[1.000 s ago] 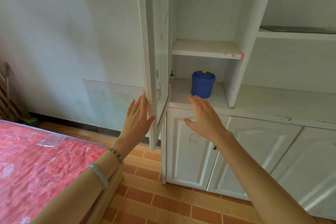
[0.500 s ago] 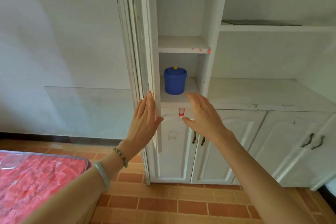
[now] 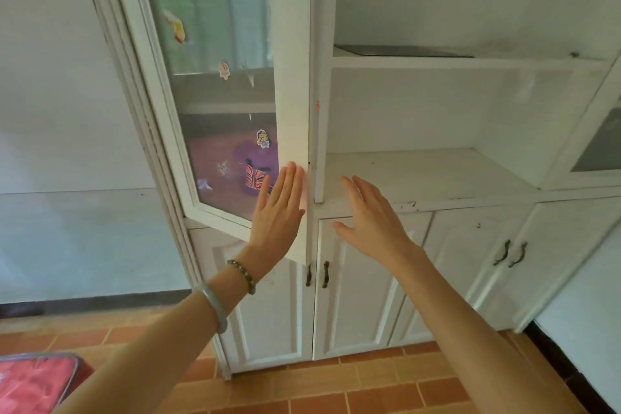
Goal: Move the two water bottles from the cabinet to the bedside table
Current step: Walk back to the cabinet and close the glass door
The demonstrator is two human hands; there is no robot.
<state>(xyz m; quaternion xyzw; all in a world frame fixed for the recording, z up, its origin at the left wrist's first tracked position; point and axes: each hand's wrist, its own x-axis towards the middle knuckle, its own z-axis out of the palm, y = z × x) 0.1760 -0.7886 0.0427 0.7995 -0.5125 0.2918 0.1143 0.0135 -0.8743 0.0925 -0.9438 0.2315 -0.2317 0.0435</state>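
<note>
A tall white cabinet [image 3: 403, 178] fills the view. Its glass door [image 3: 292, 77], dotted with stickers, is swung almost shut. My left hand [image 3: 279, 208] lies flat with fingers together against the door's lower right edge. My right hand [image 3: 369, 215] hovers open, fingers spread, in front of the cabinet counter, touching nothing. Behind the glass a blurred blue-purple shape [image 3: 248, 168] shows on the lower shelf. No water bottle can be made out, and no bedside table is in view.
Lower cabinet doors with dark handles [image 3: 316, 274] stand below my hands. An open white counter and a shelf [image 3: 437, 60] extend right. The floor is orange tile [image 3: 336, 386]. A red bed corner [image 3: 33, 383] sits at bottom left.
The glass door has swung from wide open to nearly shut under my left hand. The blue container is now behind the glass. The view has shifted right.
</note>
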